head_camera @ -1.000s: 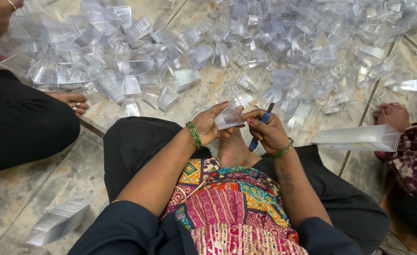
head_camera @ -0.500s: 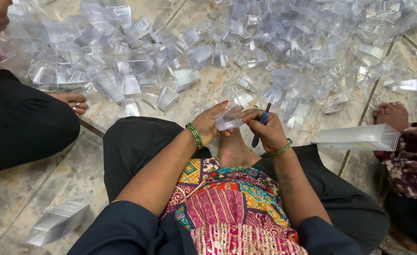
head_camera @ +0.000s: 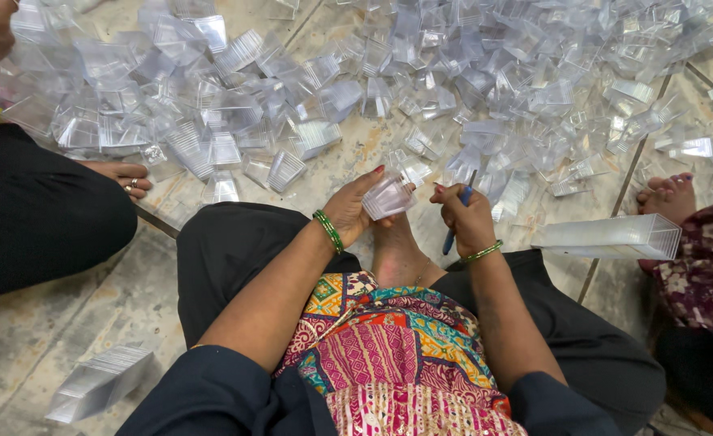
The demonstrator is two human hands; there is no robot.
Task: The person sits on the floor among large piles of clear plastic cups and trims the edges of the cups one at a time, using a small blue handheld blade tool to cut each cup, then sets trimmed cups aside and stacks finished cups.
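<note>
- A stone floor [head_camera: 66,323] of large pale slabs is filling the whole view, its surface looking worn and mottled in grey and beige
- Dark joints are running diagonally between the slabs, one at the right [head_camera: 614,210] and one near the top [head_camera: 308,24]
- Soft, even light is falling across the floor, casting only faint shadows
- A wide heap of clear plastic cups [head_camera: 453,89] is lying spread over the upper part of the floor
- No wall, window or furniture is showing, since the camera is looking straight down
</note>
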